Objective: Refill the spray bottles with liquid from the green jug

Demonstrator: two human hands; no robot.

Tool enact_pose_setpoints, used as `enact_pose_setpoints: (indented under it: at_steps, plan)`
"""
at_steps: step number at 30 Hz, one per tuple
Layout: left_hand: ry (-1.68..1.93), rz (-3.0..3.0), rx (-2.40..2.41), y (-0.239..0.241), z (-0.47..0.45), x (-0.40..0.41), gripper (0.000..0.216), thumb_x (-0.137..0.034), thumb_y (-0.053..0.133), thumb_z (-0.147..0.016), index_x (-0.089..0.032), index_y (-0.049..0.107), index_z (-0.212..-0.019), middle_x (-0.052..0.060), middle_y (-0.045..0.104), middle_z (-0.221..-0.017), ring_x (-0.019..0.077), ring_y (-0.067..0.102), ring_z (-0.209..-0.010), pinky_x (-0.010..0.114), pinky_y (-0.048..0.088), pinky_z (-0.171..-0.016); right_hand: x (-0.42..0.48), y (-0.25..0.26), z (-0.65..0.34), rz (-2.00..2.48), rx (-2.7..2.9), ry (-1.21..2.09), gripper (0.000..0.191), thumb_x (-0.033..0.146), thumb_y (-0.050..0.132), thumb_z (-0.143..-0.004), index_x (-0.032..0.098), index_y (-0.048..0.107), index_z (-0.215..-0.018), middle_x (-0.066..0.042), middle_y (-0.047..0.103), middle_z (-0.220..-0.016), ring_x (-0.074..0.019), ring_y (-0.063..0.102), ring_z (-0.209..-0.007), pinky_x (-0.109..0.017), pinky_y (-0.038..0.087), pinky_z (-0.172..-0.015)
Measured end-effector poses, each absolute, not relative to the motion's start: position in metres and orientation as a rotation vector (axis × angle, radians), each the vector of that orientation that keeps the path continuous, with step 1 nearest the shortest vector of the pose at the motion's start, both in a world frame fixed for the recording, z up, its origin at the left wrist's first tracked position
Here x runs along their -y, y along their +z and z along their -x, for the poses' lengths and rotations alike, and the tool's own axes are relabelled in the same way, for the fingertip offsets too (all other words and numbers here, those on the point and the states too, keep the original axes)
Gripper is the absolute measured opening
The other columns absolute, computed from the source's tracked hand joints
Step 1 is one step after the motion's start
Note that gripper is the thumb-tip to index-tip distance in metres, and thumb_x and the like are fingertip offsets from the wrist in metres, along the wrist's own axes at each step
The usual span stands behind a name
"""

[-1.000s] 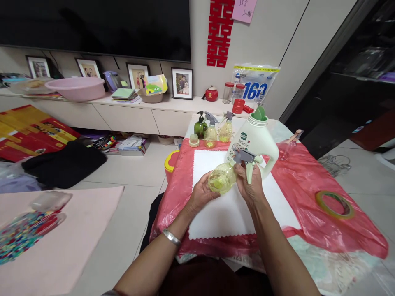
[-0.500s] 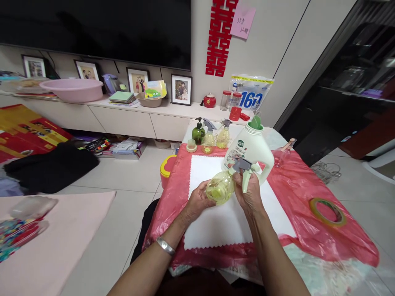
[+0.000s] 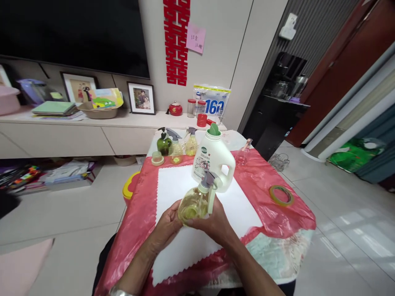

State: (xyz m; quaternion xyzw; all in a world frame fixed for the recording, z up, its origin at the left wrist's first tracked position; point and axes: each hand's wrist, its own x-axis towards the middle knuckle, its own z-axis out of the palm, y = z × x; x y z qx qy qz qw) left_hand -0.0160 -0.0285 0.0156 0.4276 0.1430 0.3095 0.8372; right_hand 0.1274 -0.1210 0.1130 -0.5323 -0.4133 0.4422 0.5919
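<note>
While both of my hands meet over the near middle of the table, I have a small clear spray bottle [image 3: 193, 203] between them, raised just above the white cloth [image 3: 175, 193]. My left hand [image 3: 166, 224] cups the round yellowish body from the left and below, fingers wrapped onto it. My right hand [image 3: 212, 222] is closed around the bottle's right side, just under the grey trigger head [image 3: 208, 181], which points up and to the far side. The bottle is tilted a little, with its head leaning right.

Just beyond the bottle, a large white detergent jug [image 3: 212, 158] with a green cap stands upright on the far part of the white cloth. The cloth lies on a red plastic sheet [image 3: 265, 193] that covers the table. At the far left edge of the sheet I see a dark green pump bottle [image 3: 163, 143], two more small spray bottles [image 3: 175, 150] beside it, and a small pale lid [image 3: 157, 158] near them. A roll of tape [image 3: 281, 195] lies flat on the sheet to the right, well apart from my hands.
</note>
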Motion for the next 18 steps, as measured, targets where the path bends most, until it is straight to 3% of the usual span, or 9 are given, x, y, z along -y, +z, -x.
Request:
enact_pose_setpoints:
  at_steps: [5, 10, 15, 18]
  plan:
    - [0.586, -0.907, -0.354, 0.018, 0.021, 0.028, 0.057, -0.049, 0.079, -0.079, -0.028, 0.065, -0.13, 0.011, 0.061, -0.137, 0.0266, 0.069, -0.106, 0.039, 0.054, -0.094, 0.154, 0.134, -0.171, 1.328, 0.855, 0.899, 0.075, 0.033, 0.091, -0.057, 0.023, 0.054, -0.121, -0.008, 0.068, -0.121, -0.026, 0.068, -0.106, -0.041, 0.058, -0.092]
    - [0.524, -0.91, -0.346, 0.02, 0.021, 0.025, 0.059, -0.047, 0.082, -0.075, -0.025, 0.068, -0.127, 0.015, 0.063, -0.132, 0.0283, 0.068, -0.105, 0.039, 0.054, -0.092, 0.158, 0.148, -0.258, 1.55, 0.847, 0.476, 0.077, 0.043, 0.089, -0.061, 0.021, 0.053, -0.125, -0.012, 0.066, -0.124, -0.0307, 0.067, -0.11, -0.048, 0.057, -0.094]
    - [0.497, -0.852, -0.304, 0.017, 0.024, 0.02, 0.058, -0.047, 0.078, -0.079, -0.026, 0.066, -0.131, 0.014, 0.063, -0.134, 0.028, 0.068, -0.105, 0.039, 0.054, -0.092, 0.129, 0.129, -0.344, 1.641, 0.79, 0.254, 0.085, 0.033, 0.09, -0.054, 0.025, 0.052, -0.13, -0.007, 0.064, -0.124, -0.029, 0.063, -0.112, -0.052, 0.048, -0.105]
    - [0.48, -0.826, -0.291, 0.022, 0.027, 0.02, 0.056, -0.048, 0.077, -0.08, -0.025, 0.067, -0.13, 0.014, 0.064, -0.133, 0.0287, 0.067, -0.105, 0.039, 0.055, -0.09, 0.109, 0.11, -0.379, 1.619, 0.776, 0.222, 0.092, 0.032, 0.09, -0.05, 0.024, 0.051, -0.133, -0.006, 0.064, -0.119, -0.0268, 0.062, -0.11, -0.049, 0.048, -0.103]
